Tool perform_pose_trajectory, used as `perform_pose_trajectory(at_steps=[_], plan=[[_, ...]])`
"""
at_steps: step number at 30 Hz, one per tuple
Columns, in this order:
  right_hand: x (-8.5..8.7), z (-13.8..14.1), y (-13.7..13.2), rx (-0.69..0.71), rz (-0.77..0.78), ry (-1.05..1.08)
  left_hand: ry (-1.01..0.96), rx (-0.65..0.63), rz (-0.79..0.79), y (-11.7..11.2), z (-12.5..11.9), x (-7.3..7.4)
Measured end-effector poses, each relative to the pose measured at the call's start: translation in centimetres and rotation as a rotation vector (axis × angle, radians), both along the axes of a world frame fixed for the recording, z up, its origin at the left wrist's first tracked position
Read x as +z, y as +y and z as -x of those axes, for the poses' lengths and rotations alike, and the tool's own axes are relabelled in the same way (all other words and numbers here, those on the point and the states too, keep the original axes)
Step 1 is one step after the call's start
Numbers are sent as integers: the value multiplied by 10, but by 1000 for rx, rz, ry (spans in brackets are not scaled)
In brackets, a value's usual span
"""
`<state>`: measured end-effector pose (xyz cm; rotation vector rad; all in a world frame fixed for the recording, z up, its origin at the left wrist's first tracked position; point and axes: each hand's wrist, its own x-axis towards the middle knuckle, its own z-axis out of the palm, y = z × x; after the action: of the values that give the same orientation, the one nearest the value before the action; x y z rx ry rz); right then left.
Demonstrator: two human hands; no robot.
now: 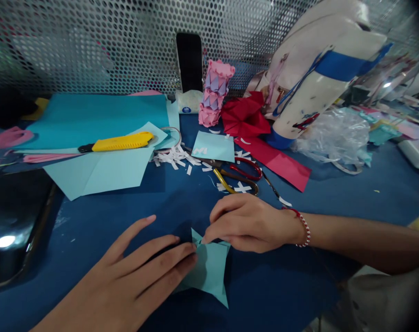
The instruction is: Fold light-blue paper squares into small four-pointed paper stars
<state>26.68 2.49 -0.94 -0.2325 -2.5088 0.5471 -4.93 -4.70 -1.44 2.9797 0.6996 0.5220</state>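
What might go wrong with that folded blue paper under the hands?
The left hand rests on the folded light blue paper while the right hand pinches its top edge; pulling hard might tear it. The scissors lie just beyond the right hand and might get bumped. Loose white strips might scatter if brushed.

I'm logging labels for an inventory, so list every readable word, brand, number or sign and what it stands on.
No text is readable.
White object at the foot of the phone: blue label, too small and blurred to read.
Bottle: a printed figure and small dark marks, no legible words.
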Motion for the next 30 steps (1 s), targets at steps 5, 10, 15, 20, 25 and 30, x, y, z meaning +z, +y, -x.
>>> perform_pose_trajectory(at_steps=[5,10,15,20,25,30], plan=[[-4,-7,7,76,-215,-47,-21,20,40,-5,2,-3],[-2,-5,10,133,-315,25,-9,37,65,-6,3,-4],[-2,-4,12,136,-423,27,-17,27,66,-4,2,-3],[-1,-3,11,141,-406,39,-22,-2,59,-1,1,-1],[-1,-2,12,144,-316,74,-10,24,86,-2,1,0],[1,-1,11,141,-234,34,-20,-6,61,-1,1,-1]])
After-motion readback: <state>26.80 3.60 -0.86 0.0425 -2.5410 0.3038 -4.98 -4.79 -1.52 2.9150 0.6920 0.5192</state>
